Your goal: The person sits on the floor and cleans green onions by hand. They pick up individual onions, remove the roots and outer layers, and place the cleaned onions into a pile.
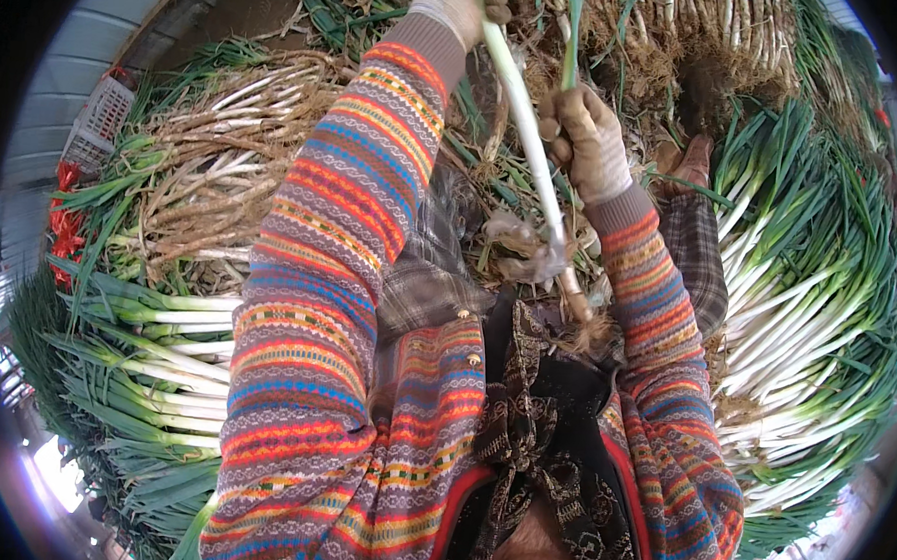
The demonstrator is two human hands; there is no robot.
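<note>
My left hand (468,3), in a soiled light glove, is at the top edge, closed round the green upper part of a long green onion (530,133). The onion's white shaft slants down between my forearms, and its root end hangs before my chest. My right hand (586,132), gloved too, is just right of the shaft, its fingers closed on a green leaf (572,38) that rises out of the picture. A pale, thin shred of skin or film (529,250) clings about the lower shaft.
Untrimmed onions with brown skins (213,172) lie at the left, and more stand rooty at the top (729,37). Clean white ones are piled at the right (785,317) and lower left (189,366). A white plastic crate (99,122) and red ties (67,222) are at the far left.
</note>
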